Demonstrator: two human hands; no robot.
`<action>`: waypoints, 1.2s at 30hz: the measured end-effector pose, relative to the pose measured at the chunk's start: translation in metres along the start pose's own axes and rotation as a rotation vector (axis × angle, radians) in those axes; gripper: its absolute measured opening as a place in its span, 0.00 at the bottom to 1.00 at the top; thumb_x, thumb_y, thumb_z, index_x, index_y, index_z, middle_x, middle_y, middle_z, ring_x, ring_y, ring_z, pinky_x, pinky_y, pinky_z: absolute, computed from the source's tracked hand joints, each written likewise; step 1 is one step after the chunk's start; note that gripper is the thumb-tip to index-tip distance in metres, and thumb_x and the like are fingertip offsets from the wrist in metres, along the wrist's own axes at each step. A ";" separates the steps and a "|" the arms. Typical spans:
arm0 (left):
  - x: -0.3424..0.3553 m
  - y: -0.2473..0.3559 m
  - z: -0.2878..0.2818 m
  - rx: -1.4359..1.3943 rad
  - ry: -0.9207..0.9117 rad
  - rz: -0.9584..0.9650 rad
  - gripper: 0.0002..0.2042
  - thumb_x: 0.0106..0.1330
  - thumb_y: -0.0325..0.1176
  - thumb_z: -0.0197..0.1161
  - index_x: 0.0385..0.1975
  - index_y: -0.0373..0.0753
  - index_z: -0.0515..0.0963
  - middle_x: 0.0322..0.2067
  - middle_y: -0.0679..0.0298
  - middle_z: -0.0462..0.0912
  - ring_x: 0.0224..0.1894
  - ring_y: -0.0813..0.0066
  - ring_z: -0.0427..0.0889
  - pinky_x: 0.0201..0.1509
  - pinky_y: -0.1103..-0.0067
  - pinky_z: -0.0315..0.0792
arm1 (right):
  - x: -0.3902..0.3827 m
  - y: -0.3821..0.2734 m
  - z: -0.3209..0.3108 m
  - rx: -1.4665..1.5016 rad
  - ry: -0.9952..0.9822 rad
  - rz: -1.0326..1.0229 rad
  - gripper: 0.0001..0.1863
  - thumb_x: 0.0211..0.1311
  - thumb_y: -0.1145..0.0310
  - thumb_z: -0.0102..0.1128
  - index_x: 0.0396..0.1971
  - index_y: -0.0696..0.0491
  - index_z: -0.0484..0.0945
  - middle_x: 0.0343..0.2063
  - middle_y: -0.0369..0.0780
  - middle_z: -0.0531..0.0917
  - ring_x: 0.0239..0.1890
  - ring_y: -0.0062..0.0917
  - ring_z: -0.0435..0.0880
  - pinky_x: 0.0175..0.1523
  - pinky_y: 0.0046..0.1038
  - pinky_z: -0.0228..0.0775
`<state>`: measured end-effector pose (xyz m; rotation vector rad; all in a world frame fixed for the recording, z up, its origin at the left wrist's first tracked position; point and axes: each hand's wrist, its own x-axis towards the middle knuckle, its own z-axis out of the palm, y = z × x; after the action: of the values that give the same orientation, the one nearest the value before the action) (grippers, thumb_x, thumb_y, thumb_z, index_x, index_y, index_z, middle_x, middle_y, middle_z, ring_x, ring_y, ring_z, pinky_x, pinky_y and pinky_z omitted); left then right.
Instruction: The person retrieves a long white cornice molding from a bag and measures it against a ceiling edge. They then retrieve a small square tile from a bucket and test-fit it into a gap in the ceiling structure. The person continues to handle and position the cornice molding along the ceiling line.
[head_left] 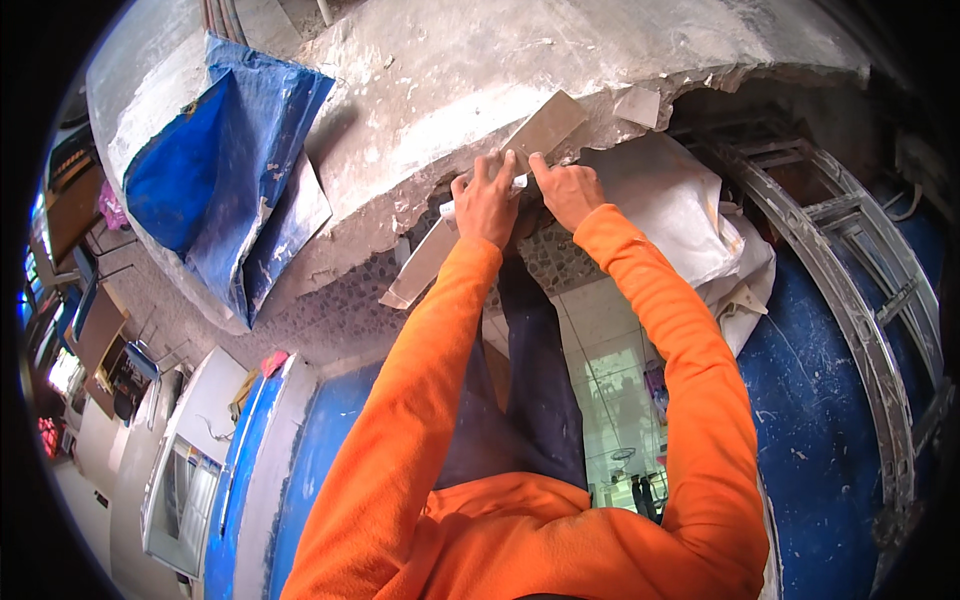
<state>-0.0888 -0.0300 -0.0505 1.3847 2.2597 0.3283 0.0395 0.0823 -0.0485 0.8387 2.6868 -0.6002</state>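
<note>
A flat beige strip [548, 125], like cut tile or board, lies slanted on the broken edge of a rough concrete slab [440, 110]. My left hand [487, 200] is closed over it, fingers bent on its face. A similar beige length [425, 265] sticks out below that hand; the hand hides whether both are one piece. Something small and white [520, 182] shows beside the left fingers. My right hand [568, 190] is just to the right, index finger reaching to the strip's lower edge, other fingers curled. What it holds, if anything, is hidden.
Left on the slab sits a folded blue sheet [230, 170]. A small beige offcut [637, 106] lies on the broken edge. At right hang a whitish sack [680, 205] and a metal ladder [830, 240] against blue surfaces. Below, a tiled floor [615, 370] shows beside my legs.
</note>
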 end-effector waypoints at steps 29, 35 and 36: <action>0.008 -0.007 -0.003 0.102 -0.021 0.148 0.33 0.53 0.42 0.75 0.62 0.49 0.74 0.55 0.62 0.75 0.54 0.65 0.78 0.57 0.66 0.66 | -0.071 -0.002 0.056 0.988 0.428 0.673 0.06 0.71 0.68 0.50 0.41 0.54 0.71 0.28 0.51 0.84 0.32 0.53 0.84 0.38 0.51 0.75; 0.005 -0.011 0.001 0.070 -0.004 0.161 0.34 0.51 0.35 0.72 0.63 0.49 0.73 0.57 0.61 0.73 0.56 0.64 0.77 0.58 0.64 0.65 | -0.008 0.001 0.024 0.854 0.712 0.643 0.14 0.61 0.67 0.65 0.40 0.57 0.71 0.28 0.44 0.83 0.29 0.36 0.84 0.36 0.36 0.76; 0.003 -0.012 0.001 0.036 0.005 0.145 0.34 0.51 0.34 0.72 0.63 0.49 0.72 0.58 0.60 0.72 0.56 0.64 0.77 0.59 0.64 0.64 | 0.000 0.002 0.015 0.940 0.683 0.684 0.17 0.59 0.66 0.69 0.40 0.57 0.71 0.27 0.43 0.82 0.27 0.34 0.83 0.36 0.36 0.76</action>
<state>-0.0983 -0.0325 -0.0575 1.5718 2.1845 0.3406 0.0427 0.0774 -0.0620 2.4161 2.1966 -1.6252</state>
